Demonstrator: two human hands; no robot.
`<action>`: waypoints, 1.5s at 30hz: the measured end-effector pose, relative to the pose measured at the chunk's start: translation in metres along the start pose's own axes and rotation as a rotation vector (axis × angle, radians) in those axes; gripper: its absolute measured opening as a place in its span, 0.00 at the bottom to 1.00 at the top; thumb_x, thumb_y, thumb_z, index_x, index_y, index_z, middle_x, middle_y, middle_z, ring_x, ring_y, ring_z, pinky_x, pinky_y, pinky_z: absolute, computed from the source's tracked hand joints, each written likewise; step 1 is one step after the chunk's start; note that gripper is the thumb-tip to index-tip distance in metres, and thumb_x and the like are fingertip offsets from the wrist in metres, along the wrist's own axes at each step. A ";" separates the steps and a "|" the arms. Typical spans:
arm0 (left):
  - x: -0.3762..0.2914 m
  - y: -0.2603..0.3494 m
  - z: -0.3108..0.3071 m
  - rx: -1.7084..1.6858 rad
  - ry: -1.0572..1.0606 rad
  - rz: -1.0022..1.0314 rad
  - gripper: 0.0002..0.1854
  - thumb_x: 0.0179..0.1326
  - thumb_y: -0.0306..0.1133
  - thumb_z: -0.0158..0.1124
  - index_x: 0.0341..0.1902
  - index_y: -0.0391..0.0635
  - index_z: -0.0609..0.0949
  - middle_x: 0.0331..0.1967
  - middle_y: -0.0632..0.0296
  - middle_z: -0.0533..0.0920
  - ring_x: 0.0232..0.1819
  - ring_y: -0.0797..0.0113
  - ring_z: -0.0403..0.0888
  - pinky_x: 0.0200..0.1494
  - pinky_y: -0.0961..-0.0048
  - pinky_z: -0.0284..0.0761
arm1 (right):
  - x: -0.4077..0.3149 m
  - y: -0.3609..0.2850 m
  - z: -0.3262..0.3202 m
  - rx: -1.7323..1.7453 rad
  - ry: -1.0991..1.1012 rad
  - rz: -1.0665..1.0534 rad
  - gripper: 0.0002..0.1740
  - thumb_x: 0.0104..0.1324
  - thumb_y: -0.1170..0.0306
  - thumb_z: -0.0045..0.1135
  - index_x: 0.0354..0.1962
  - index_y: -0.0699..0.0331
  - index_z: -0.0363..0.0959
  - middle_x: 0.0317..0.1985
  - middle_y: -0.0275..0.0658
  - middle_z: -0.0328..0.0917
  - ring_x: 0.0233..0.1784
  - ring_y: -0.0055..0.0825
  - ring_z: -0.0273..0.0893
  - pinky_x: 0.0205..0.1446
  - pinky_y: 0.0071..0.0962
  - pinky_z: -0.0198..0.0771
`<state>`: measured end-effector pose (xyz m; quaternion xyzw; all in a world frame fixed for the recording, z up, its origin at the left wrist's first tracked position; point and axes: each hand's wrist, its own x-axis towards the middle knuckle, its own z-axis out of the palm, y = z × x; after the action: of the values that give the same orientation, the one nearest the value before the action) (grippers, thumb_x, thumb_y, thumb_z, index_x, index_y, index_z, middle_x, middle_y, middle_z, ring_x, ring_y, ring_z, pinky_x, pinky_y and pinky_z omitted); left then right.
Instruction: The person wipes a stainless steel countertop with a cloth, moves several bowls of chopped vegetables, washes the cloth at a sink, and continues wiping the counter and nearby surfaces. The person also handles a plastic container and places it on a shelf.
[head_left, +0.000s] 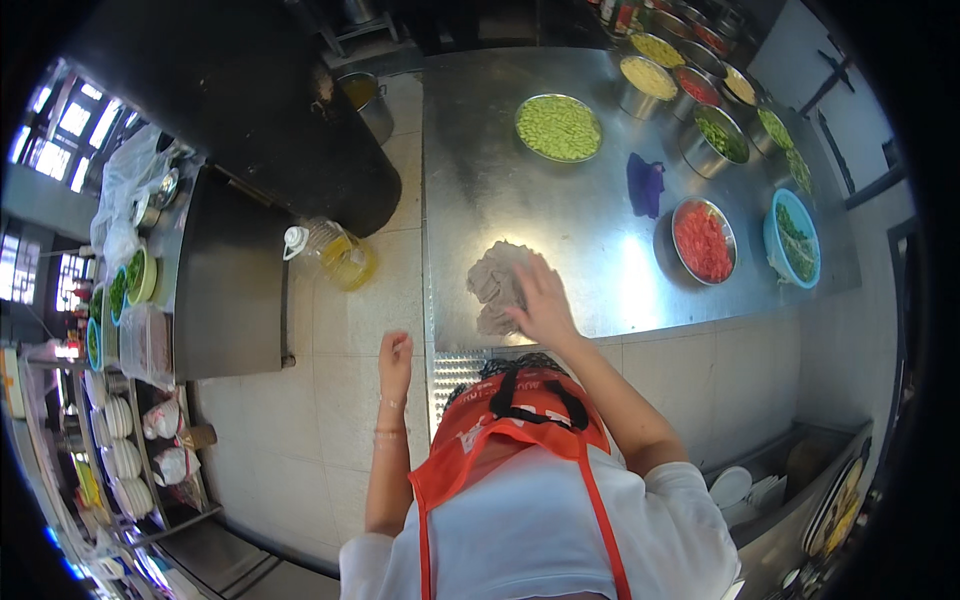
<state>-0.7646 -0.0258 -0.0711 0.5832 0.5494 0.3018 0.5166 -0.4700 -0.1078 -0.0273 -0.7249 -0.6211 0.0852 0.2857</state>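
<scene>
My right hand (546, 304) lies with spread fingers on the right part of a crumpled grey-beige cloth (496, 281), near the front left corner of a stainless steel table (480, 187). Away from the table's left edge, my left hand (395, 360) hangs over the tiled floor, fingers curled, and whether it holds anything cannot be told. Farther back on the table is a round metal bowl of green beans or similar pieces (559, 127). A purple cloth (645, 185) lies to the right, beside a metal bowl of chopped red food (703, 241).
Metal pots of chopped food (648, 78) crowd the back right, and a blue basket of greens (793, 238) sits at the right. Left on the floor stands a plastic jug of yellow liquid (341, 259), near a large black cylinder (330, 150). A rack holds stacked dishes (124, 457).
</scene>
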 end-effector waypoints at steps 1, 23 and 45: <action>-0.011 -0.010 -0.006 -0.017 -0.011 -0.039 0.11 0.63 0.36 0.57 0.45 0.44 0.74 0.39 0.65 0.77 0.42 0.71 0.76 0.41 0.74 0.72 | 0.005 -0.001 0.011 -0.011 -0.052 0.040 0.43 0.56 0.55 0.59 0.63 0.67 0.52 0.67 0.62 0.43 0.71 0.56 0.42 0.70 0.50 0.42; 0.010 0.023 -0.006 -0.098 -0.104 -0.216 0.07 0.65 0.34 0.53 0.42 0.46 0.74 0.40 0.63 0.79 0.41 0.70 0.79 0.40 0.75 0.73 | 0.016 0.185 -0.017 -0.585 0.118 0.385 0.30 0.61 0.69 0.43 0.62 0.60 0.58 0.68 0.46 0.51 0.73 0.38 0.46 0.71 0.53 0.40; 0.161 0.169 0.261 -0.195 -0.385 -0.110 0.18 0.65 0.31 0.53 0.57 0.41 0.68 0.45 0.54 0.79 0.44 0.63 0.80 0.47 0.70 0.75 | 0.120 0.245 -0.034 -0.291 0.034 0.456 0.31 0.60 0.71 0.45 0.63 0.59 0.56 0.67 0.50 0.51 0.72 0.42 0.46 0.75 0.42 0.34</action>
<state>-0.4350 0.0799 -0.0221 0.5465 0.4398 0.2081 0.6816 -0.2191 -0.0200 -0.0995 -0.8807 -0.4428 0.0448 0.1623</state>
